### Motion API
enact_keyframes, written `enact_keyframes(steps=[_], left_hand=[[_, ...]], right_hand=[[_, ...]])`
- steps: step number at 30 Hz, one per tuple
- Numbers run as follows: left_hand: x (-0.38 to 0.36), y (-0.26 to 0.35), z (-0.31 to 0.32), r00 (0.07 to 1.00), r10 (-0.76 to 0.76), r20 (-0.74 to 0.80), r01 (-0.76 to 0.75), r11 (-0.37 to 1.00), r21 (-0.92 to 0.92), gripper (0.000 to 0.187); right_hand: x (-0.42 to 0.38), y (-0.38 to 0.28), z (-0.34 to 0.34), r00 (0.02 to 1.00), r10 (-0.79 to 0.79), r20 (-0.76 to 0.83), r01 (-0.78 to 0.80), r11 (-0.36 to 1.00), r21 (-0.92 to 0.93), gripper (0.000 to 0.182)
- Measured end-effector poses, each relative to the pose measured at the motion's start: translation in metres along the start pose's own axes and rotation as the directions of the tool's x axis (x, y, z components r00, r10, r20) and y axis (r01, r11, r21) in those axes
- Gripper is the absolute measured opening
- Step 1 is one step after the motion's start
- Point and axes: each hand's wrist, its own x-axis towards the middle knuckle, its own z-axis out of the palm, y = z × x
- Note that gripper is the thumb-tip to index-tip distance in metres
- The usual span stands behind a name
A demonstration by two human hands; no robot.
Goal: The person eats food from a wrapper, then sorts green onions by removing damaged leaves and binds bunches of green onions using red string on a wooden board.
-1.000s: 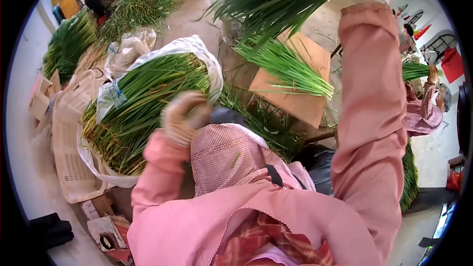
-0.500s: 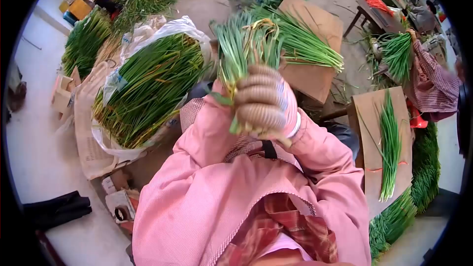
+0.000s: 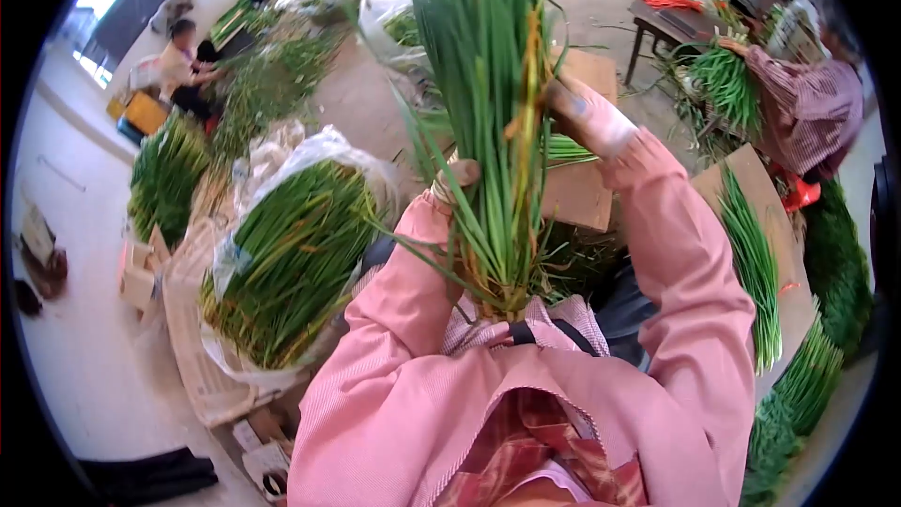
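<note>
A thick bunch of long green leaves, with some yellowed blades, stands upright before my chest, its root ends low near my waist. Around its left side wraps my left hand, its fingers partly hidden by the leaves. My gloved right hand is at the bunch's right edge, its fingers closed at a yellow-brown leaf. Behind the bunch, trimmed stalks lie on a brown board.
At left, a plastic-lined basket holds more greens. A board with a bundle of stalks is at right. Co-workers sit at far left and right. A low table bears red ties.
The bunch has risen and now shows its full length. My hands have come apart, the right one moving up and right to the bunch's edge. The view has shifted.
</note>
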Motion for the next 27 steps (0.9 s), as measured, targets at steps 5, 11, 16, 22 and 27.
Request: enact_keyframes(steps=[5, 11, 16, 22, 27], left_hand=[[0.069, 0.018, 0.012, 0.973, 0.161, 0.167, -0.221, 0.861, 0.458, 0.083], [0.113, 0.038, -0.023, 0.968, -0.107, 0.228, -0.048, 0.812, 0.582, 0.073], [0.11, 0.039, -0.015, 0.979, -0.027, 0.201, -0.104, 0.783, 0.613, 0.077], [0.118, 0.053, 0.007, 0.983, 0.084, 0.163, -0.17, 0.748, 0.642, 0.077], [0.132, 0.056, 0.034, 0.878, 0.165, 0.449, -0.478, 0.362, 0.801, 0.057]], right_hand=[[0.038, -0.049, 0.004, 0.951, -0.282, -0.129, 0.283, 0.959, -0.009, 0.051], [0.049, -0.007, -0.016, 0.902, -0.356, -0.246, 0.345, 0.934, -0.09, 0.054], [0.051, 0.025, -0.04, 0.97, -0.242, 0.013, 0.241, 0.955, -0.175, 0.071], [0.05, -0.047, -0.04, 0.951, -0.275, 0.139, 0.306, 0.896, -0.322, 0.057], [0.066, -0.065, -0.023, 0.881, -0.465, 0.084, 0.396, 0.63, -0.668, 0.073]])
